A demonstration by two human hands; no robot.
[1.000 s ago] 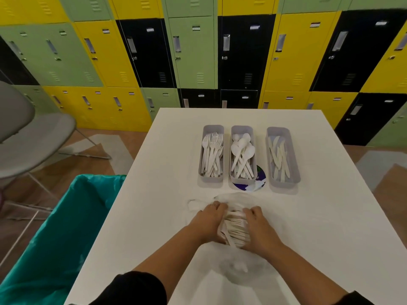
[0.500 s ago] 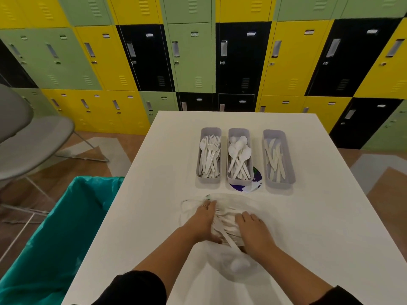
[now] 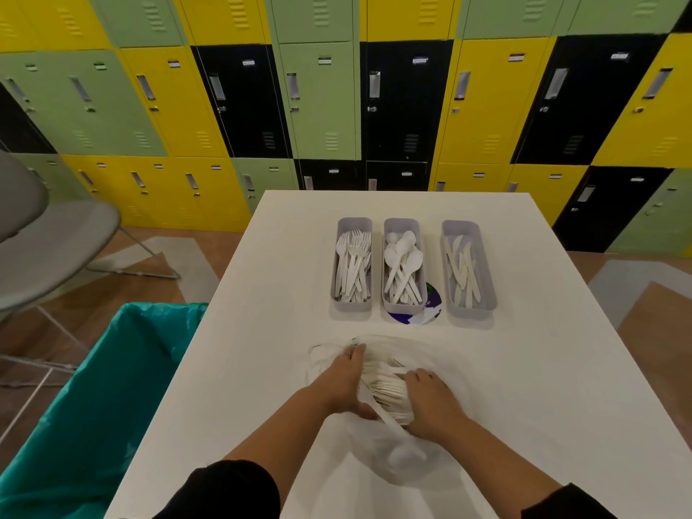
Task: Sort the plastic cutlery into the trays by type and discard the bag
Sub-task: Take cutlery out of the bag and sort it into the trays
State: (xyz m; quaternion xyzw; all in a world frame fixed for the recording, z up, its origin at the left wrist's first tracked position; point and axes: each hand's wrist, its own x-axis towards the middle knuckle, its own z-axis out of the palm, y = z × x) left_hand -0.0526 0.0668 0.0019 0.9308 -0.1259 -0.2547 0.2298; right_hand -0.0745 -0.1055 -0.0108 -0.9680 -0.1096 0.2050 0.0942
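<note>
Right now both hands are in the bag (image 3: 393, 458) on the worktop (image 3: 543, 368), just short of the trays: the left hand (image 3: 342, 383) lies flat on the cutlery (image 3: 385, 387) with fingers loosely apart, the right hand (image 3: 430, 402) curls around the pile's other side. Beyond the bag stand the fork tray (image 3: 339, 256), spoon tray (image 3: 422, 234) and knife tray (image 3: 485, 264), already part filled. I'd judge sorting is midway; next, lift one kind out and carry it forward to its tray, the bin (image 3: 93, 387) left of the bag waiting for the end.

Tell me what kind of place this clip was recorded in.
Probably a locker area or staff break room. A wall of yellow, green and black lockers fills the background, with a white table, a grey chair and a bin with a teal liner beside it.
</note>
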